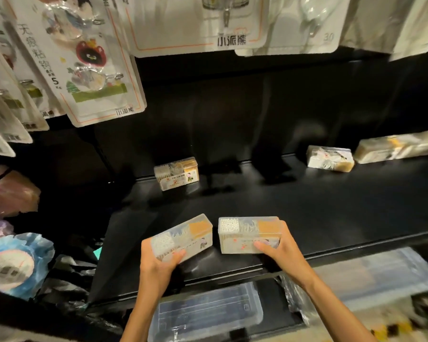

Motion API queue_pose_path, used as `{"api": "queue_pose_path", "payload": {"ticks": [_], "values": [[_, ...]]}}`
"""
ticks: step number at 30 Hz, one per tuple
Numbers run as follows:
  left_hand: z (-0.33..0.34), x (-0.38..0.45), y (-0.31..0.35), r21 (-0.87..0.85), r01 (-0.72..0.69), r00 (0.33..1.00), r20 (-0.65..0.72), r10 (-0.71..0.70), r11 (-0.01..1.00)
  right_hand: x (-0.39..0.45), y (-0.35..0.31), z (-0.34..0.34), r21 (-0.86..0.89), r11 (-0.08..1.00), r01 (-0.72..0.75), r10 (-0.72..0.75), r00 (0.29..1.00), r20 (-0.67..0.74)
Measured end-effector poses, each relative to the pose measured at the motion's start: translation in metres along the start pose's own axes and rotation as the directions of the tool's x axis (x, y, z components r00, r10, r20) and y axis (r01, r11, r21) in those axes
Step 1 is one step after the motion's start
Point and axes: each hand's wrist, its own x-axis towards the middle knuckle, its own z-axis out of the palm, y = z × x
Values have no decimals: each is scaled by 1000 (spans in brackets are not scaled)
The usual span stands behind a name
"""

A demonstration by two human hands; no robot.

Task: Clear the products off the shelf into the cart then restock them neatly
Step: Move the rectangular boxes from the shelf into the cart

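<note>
Setting: a black metal shelf (307,206) seen from above, with carded adhesive hooks (89,70) hanging over it and clear plastic storage bins (208,314) on the level below
Left hand: the left hand (158,260) grips a clear rectangular plastic box of cotton swabs and toothpicks (182,236) by its near left end, thumb on the front face, fingers wrapped behind
Right hand: the right hand (279,248) holds a second clear rectangular box of the same kind (248,234) at its right end, thumb across the front label
Where the boxes are: both sit just above or on the shelf's front edge, side by side with a narrow gap; whether they touch the shelf I cannot tell
Direction: the right box runs its long axis left to right, parallel to the shelf edge, label facing the person; the left box is skewed, its right end angled away and upward
Other stock: one matching box (176,173) stands at the back left, another (330,158) and a longer pack (398,145) at the back right, well apart
Step in hand: judging by the sparse shelf, restocking
Doing it well: square the left box to match the right, labels forward, then slide both back in a straight row
Cart: not in view
</note>
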Motion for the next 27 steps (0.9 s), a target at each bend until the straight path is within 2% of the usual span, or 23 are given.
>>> {"api": "queue_pose_path", "payload": {"ticks": [6,10,15,19,24,27], "values": [[33,7,30,-99,-18,990,138,32,995,-47,3,-34,192,980,-53,89,979,-184],[81,3,59,-191,-9,940,333,73,982,-84,11,-80,255,965,-59,145,932,-333],[172,-22,94,-277,31,837,532,126,960,-140,32,-150,229,973,-37,158,831,-533],[259,-59,116,-280,35,712,681,173,959,-189,57,-217,268,963,-37,211,719,-662],[381,-127,147,-264,28,575,793,201,964,-255,81,-316,262,963,-57,244,587,-772],[448,-171,166,-243,24,505,840,198,970,-292,97,-379,192,977,-97,213,557,-803]]}}
